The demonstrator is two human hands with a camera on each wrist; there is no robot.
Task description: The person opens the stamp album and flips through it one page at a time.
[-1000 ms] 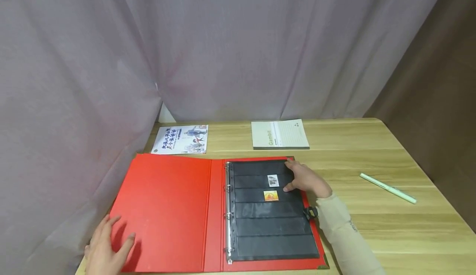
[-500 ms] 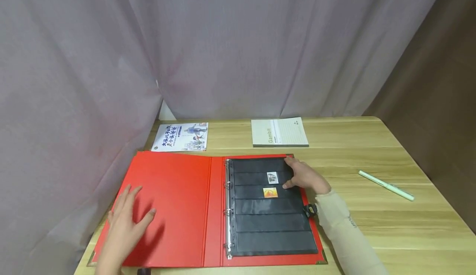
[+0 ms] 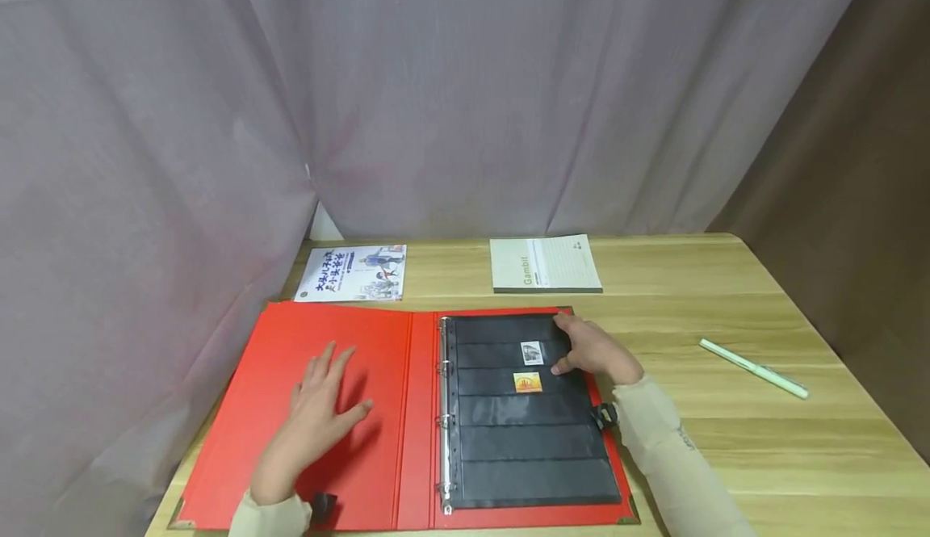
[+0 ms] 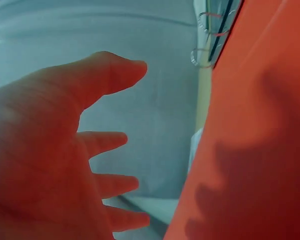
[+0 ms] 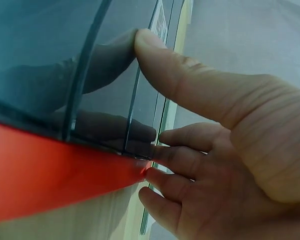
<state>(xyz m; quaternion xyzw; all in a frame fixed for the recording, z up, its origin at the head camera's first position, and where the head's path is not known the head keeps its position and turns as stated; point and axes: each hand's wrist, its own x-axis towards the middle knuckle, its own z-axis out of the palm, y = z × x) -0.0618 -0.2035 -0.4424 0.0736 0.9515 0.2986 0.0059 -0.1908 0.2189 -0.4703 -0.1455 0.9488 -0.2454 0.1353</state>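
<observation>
A red ring-binder stamp album [image 3: 327, 408] lies open on the table, its metal rings at the middle. On its right side is a black stock page [image 3: 538, 444] with clear strips, holding a black-and-white stamp [image 3: 533, 353] and a yellow-orange stamp [image 3: 527, 383]. My left hand [image 3: 316, 416] hovers over the bare left cover with fingers spread and holds nothing; the left wrist view shows its shadow on the red. My right hand [image 3: 596, 351] rests at the page's upper right edge. In the right wrist view its thumb [image 5: 160, 55] touches the page, with the fingers by the edge.
Behind the album lie a booklet [image 3: 352, 273] with Chinese lettering and a pale green notepad [image 3: 545, 263] marked "Gambit". A pale green pen [image 3: 754, 368] lies to the right on the wooden table [image 3: 785, 456]. A grey curtain [image 3: 465, 101] hangs behind.
My left hand has moved right and a little up, from the album's left edge to over the middle of the left cover. The right hand stays at the page's edge.
</observation>
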